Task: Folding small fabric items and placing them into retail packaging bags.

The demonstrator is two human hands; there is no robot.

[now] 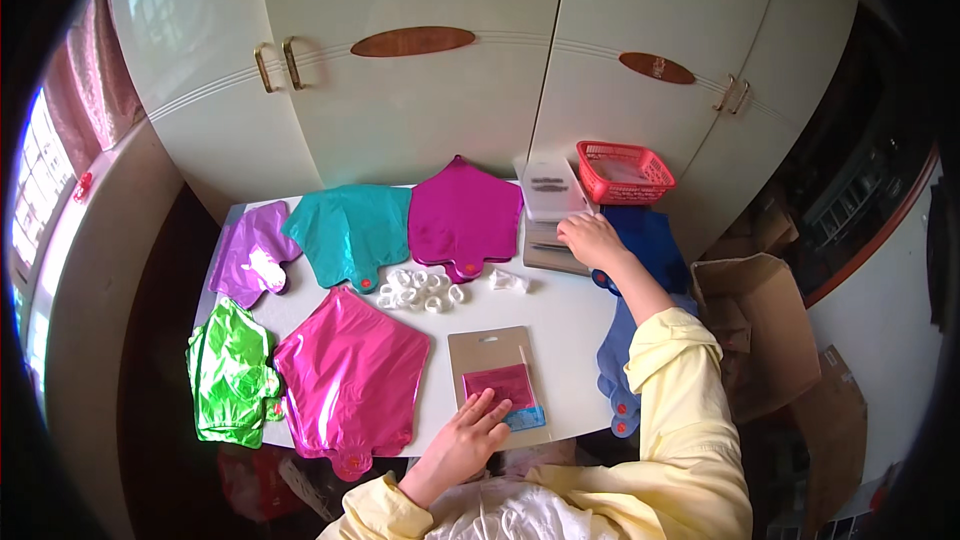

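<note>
My left hand [476, 432] lies with its fingers spread on a folded pink foil balloon [497, 386]. A small blue piece [525, 418] shows at the balloon's lower edge. Both rest on a brown cardboard backing card [478, 348] with a hang hole, near the table's front edge. My right hand [590, 238] reaches to the back right, fingers bent down and together at a stack of similar cards [552, 253]. What its fingertips grip, if anything, is hidden. Directly behind it stands a pale translucent pack [550, 195].
Flat foil balloons ring the white table [570, 340]: magenta [465, 210], teal [350, 230], purple [252, 250], green [230, 370], pink [355, 375] and blue [650, 240]. White ribbon rolls [415, 290] sit mid-table. A red basket [625, 175] stands behind; a cardboard box [760, 330] is right.
</note>
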